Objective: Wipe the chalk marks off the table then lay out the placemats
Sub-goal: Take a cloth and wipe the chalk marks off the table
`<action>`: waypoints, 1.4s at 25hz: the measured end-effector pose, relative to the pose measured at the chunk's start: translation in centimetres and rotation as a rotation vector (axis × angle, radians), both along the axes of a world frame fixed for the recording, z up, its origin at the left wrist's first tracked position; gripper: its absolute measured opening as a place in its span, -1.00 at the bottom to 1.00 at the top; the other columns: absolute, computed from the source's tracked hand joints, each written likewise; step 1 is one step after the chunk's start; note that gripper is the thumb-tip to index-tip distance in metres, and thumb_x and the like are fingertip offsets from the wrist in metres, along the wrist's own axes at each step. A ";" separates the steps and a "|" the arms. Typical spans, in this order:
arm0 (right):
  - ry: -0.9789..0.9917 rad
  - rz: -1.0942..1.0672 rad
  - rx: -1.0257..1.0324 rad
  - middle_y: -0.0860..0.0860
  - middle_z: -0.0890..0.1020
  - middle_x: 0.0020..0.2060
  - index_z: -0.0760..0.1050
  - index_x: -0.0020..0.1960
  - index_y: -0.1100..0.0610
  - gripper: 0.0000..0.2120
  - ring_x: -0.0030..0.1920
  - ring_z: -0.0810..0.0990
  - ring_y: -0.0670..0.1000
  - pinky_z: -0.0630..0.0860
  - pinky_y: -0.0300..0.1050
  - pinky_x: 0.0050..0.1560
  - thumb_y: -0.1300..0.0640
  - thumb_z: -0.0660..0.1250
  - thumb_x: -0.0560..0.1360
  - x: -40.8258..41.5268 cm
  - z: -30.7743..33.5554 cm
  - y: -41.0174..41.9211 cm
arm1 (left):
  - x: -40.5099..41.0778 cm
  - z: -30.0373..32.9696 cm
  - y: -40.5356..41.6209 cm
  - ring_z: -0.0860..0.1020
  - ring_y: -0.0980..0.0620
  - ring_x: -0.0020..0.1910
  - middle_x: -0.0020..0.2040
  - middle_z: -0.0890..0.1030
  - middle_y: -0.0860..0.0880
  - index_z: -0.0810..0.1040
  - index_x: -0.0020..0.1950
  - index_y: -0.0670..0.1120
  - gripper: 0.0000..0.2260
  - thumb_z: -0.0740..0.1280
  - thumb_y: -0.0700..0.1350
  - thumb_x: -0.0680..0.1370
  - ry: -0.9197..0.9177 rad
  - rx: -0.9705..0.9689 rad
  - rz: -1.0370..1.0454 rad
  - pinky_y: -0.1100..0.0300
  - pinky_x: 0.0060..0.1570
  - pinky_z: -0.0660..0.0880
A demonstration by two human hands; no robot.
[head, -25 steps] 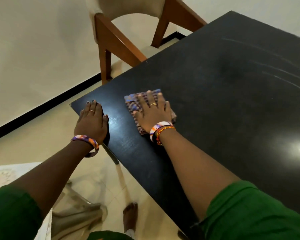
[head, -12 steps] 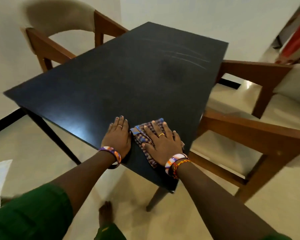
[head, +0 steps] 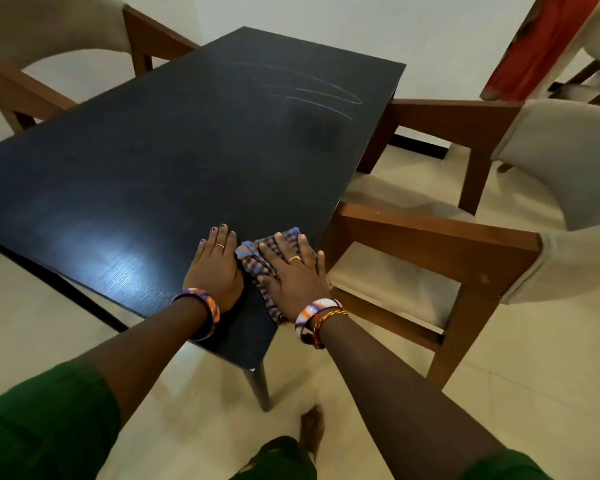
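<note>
Black worktop [head: 146, 161], flanked by wooden chairs [head: 430, 237]; chalk marks [head: 312, 93] are seen at 1 o'clock. Checked cloth [head: 257, 261] is pressed flat under the right hand [head: 293, 275] at the near corner. Left hand [head: 215, 268] is laid flat, fingers straight, at the cloth's 9 o'clock.

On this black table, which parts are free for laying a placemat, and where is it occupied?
The black table is bare across its middle and left side, between the chalk marks at the far end and the hands. The near right corner is crowded: the left hand lies flat there, and the right hand presses the checked cloth.
</note>
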State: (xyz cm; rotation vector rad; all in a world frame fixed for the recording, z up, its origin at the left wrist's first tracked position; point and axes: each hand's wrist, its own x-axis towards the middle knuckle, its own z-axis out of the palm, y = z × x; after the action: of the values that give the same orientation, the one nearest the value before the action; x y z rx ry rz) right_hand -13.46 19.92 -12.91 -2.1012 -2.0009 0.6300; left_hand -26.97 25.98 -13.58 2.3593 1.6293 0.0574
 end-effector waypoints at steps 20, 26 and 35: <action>-0.159 0.224 0.080 0.11 0.30 0.43 0.24 0.46 0.02 -0.54 0.42 0.26 0.18 0.29 0.11 0.40 0.20 0.14 0.58 20.0 2.8 19.9 | 17.8 0.4 12.7 -0.05 -0.12 0.54 0.55 0.00 -0.19 0.04 0.51 -0.22 -0.54 0.00 -0.10 0.64 -0.039 0.014 0.355 0.04 0.50 -0.08; -0.274 0.355 0.113 0.09 0.53 0.21 0.42 0.32 0.01 -0.65 0.21 0.51 0.14 0.48 0.00 0.14 0.17 0.22 0.55 29.2 6.6 16.2 | 28.2 1.5 9.1 0.02 -0.14 0.53 0.53 0.08 -0.20 0.32 0.41 -0.16 -0.63 0.14 -0.14 0.60 -0.121 0.013 0.203 0.03 0.49 0.00; -0.566 0.698 0.075 0.07 0.58 0.16 0.48 0.29 0.00 -0.66 0.16 0.54 0.16 0.53 0.03 0.06 0.18 0.23 0.53 51.7 7.3 6.6 | 52.6 3.8 -0.9 0.49 -0.08 0.19 0.24 0.52 -0.13 0.47 0.29 -0.12 -0.69 0.16 -0.07 0.59 0.083 -0.246 0.108 0.18 0.10 0.40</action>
State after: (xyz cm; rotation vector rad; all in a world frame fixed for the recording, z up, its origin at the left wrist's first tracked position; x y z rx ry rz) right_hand 38.21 26.51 -5.62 -1.6143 -3.0450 0.0067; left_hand 25.66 25.08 -9.74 2.1146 1.6932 -0.2104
